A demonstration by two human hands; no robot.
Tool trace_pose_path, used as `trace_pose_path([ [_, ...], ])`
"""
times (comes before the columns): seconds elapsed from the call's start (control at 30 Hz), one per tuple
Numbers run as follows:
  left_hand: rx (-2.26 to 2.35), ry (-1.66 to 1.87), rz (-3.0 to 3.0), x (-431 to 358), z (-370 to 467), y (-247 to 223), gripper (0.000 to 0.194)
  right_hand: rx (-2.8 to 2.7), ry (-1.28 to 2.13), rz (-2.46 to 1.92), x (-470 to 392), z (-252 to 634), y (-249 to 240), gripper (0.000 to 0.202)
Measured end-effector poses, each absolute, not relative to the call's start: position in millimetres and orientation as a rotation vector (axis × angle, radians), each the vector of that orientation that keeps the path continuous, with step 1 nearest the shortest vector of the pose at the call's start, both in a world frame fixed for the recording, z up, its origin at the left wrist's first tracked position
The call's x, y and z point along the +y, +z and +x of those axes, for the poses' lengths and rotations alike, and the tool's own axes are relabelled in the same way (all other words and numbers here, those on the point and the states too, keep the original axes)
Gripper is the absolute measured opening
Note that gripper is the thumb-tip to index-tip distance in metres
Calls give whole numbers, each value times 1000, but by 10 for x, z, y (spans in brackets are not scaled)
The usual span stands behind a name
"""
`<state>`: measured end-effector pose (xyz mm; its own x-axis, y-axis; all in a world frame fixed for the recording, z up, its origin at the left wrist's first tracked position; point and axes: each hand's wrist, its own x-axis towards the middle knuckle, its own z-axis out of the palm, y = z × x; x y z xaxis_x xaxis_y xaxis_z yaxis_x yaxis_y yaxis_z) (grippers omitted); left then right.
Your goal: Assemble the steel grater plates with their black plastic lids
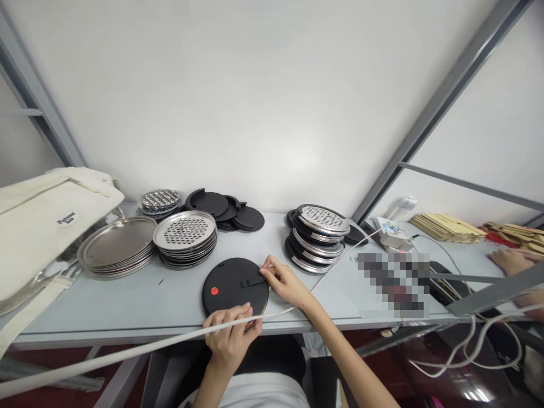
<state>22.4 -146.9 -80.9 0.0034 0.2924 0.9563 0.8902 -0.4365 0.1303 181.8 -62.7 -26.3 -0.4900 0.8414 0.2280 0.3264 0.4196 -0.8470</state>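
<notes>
A round black disc (232,283) with a red dot and a small clip-like tab (253,283) lies near the front edge of the table. Curled over its near rim, my left hand (233,334) grips it with fingers on top. My right hand (284,281) pinches the right rim beside the tab, thumb and fingertips together. A metal edge shows slightly under the disc's right side. Behind it stand a stack of perforated grater plates (185,232) and a pile of loose black discs (249,218). To the right rises a stack of black-and-metal round assemblies (323,221).
Plain metal plates (119,241) are stacked at left beside a cream bag (55,221). A white cable (170,344) crosses in front of my left hand. A white power adapter (393,233) and tan packets (444,226) lie right, near another person's hand (512,260).
</notes>
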Motion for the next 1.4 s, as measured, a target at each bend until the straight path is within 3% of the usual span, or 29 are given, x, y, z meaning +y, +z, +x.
trace_pose_path([
  [1.4,-1208,-1456,-1723,-1467,225,-829,13,-1684,936,-1012,-529,1854,-343,19],
])
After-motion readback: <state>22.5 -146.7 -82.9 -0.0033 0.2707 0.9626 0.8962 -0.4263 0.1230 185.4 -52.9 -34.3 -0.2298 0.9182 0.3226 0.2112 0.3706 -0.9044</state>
